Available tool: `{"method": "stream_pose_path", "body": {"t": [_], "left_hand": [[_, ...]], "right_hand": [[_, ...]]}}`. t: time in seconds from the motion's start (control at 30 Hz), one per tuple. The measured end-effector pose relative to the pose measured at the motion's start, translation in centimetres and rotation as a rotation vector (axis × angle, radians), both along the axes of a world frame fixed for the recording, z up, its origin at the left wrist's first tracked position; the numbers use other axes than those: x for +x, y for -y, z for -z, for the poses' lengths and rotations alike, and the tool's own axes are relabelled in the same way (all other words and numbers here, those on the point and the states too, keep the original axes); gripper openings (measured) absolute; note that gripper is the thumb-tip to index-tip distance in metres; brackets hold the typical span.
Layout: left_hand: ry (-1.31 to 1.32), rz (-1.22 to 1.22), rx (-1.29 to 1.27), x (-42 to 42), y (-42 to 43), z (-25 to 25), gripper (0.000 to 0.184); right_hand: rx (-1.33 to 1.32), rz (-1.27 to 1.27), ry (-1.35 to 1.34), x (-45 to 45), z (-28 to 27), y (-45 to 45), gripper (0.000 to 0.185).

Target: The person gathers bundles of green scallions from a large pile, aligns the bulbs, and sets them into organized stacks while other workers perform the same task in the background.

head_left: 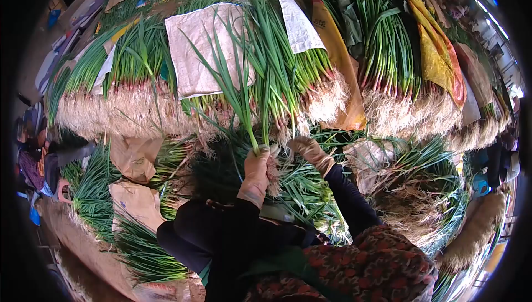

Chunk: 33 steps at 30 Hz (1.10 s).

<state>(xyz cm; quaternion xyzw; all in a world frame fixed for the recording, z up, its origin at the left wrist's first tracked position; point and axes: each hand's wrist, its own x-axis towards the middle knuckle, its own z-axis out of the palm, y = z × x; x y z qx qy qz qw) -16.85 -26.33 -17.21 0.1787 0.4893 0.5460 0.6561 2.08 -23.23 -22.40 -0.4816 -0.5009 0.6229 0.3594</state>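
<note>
My left hand [256, 173], in a pale glove, is closed around a few green garlic stalks [250, 130]. Their long leaves point up and away, and a tuft of roots [272, 175] hangs beside the hand. Just to the right, my right hand [311, 153], also gloved, has its fingers pinched together near the pale roots [293, 133] of the row in front. What lies between those fingertips is too small to tell. Beyond both hands stands a long row of bundled green garlic [382, 52], with reddish stem bases and bushy roots facing me.
A whitish sack [208, 47] and a yellow sack [429, 44] lie over the row. Loose green garlic [305, 194] lies below my hands, with a root-heavy heap [421, 207] at the right. Another person [39, 160] sits at the far left.
</note>
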Motion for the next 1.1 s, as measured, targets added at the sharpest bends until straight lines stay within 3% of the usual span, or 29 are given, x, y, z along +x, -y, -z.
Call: {"method": "stream_pose_path", "body": {"t": [0.1, 0.13, 0.17, 0.2, 0.27, 0.3, 0.37, 0.4, 0.47, 0.5, 0.53, 0.6, 0.63, 0.73, 0.77, 0.83, 0.87, 0.93, 0.97, 1.0, 1.07, 1.1], "left_hand": [[-0.165, 0.142, -0.143, -0.3, 0.5, -3.1, 0.013], [-0.226, 0.196, -0.180, -0.2, 0.7, -3.4, 0.013], [-0.104, 0.114, -0.057, 0.7, 0.9, -1.9, 0.014], [-0.243, 0.139, -0.050, 0.6, 1.0, -1.0, 0.014], [-0.522, 0.189, -0.035, 0.1, 1.0, 0.8, 0.014], [-0.524, 0.121, 0.075, 0.1, 0.9, 0.9, 0.013], [-0.261, 0.068, 0.088, 0.6, 1.0, 1.1, 0.014], [-0.129, 0.046, 0.093, 0.9, 1.1, 0.0, 0.015], [-0.341, 0.124, 0.063, 0.9, 1.3, -1.8, 0.014], [-0.447, 0.160, 0.049, 0.9, 1.4, -2.3, 0.014], [-0.351, 0.150, 0.021, 0.9, 1.6, -2.6, 0.014], [-0.175, 0.135, -0.025, 0.3, 1.8, -2.8, 0.013], [-0.257, 0.145, -0.008, 0.1, 1.7, -2.0, 0.014], [-0.404, 0.276, -0.085, 0.2, 1.7, -3.3, 0.013], [-0.432, 0.289, -0.087, 0.4, 1.7, -4.1, 0.012], [-0.499, 0.318, -0.094, 0.6, 1.8, -5.3, 0.011], [-0.455, 0.254, -0.056, 0.4, 1.7, -4.6, 0.012], [-0.356, 0.114, 0.025, 0.0, 1.4, -1.6, 0.014], [0.047, 0.109, 0.053, -0.7, 1.3, -0.8, 0.013], [0.289, 0.177, 0.195, -1.6, 1.1, 0.1, 0.010], [0.337, -0.044, -0.174, -0.9, 1.1, -3.8, 0.008], [0.372, -0.025, -0.179, -1.1, 1.0, -2.5, 0.009]], "right_hand": [[-0.065, 0.071, -0.325, -2.2, -3.1, -1.1, 0.032], [-0.100, 0.021, -0.239, -3.0, -4.4, -1.5, 0.032], [-0.132, -0.035, -0.153, -3.8, -5.9, -1.9, 0.032], [0.004, -0.015, 0.039, -5.1, -6.2, -1.9, 0.035], [0.118, 0.045, 0.103, -5.9, -3.2, -2.2, 0.032], [0.106, 0.092, 0.108, -5.9, -2.4, -2.1, 0.031], [0.089, 0.181, 0.123, -5.6, -0.9, -1.9, 0.030], [0.150, 0.189, 0.291, -5.5, -0.8, -1.5, 0.030], [0.272, 0.205, 0.633, -5.1, -0.9, -0.6, 0.030], [0.344, 0.279, 0.713, -4.5, 2.6, -1.1, 0.029], [0.302, 0.347, 0.692, -2.8, 4.7, -1.8, 0.028], [0.055, 0.242, 0.206, 1.6, 10.0, -3.9, 0.029], [-0.117, 0.197, 0.033, 1.0, 5.5, -3.1, 0.027], [-0.354, -0.029, 0.167, -3.0, -8.1, 0.0, 0.032], [-0.143, -0.077, 0.140, -4.2, -8.4, 0.7, 0.034], [0.147, 0.105, 0.007, -5.4, -4.6, 0.0, 0.026], [-0.045, 0.106, 0.026, -4.0, -4.3, -0.1, 0.022], [-0.044, 0.343, -0.162, -1.5, -2.2, -1.5, 0.021], [-0.091, 0.327, -0.254, 0.3, -1.7, -2.0, 0.024], [-0.230, 0.167, -0.159, 2.6, -0.7, -2.2, 0.021], [0.023, 0.084, 0.237, 3.8, 2.5, -1.7, 0.026], [0.145, 0.043, 0.436, 4.4, 3.3, -1.2, 0.031]]}}
